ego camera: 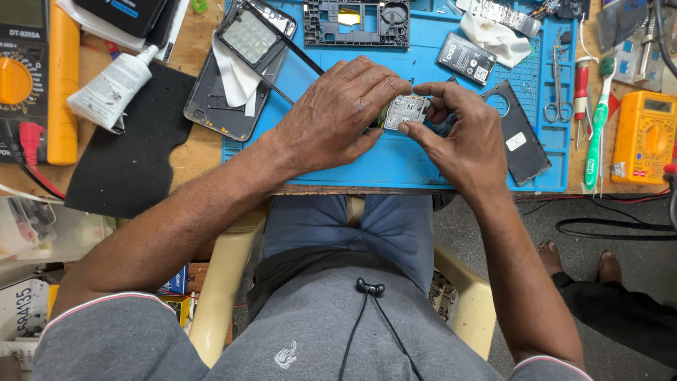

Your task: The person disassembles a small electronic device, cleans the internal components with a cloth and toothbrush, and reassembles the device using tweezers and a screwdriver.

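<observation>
- Small circuit board (405, 111) pinched between both hands, held just above the blue work mat (395, 159); fingers clamped on its edges.
- Left hand (337, 116) grips the board's left side, knuckles up, wrist angled in from lower left.
- Right hand (462, 137) holds the right side, thumb under, index finger curled over the top.
- Progress, judged: phone already stripped down. Black back cover (520, 132), battery (465, 59), frame (357, 22) and keypad shell (255, 32) lie apart on the mat. Reassembly not yet done.
</observation>
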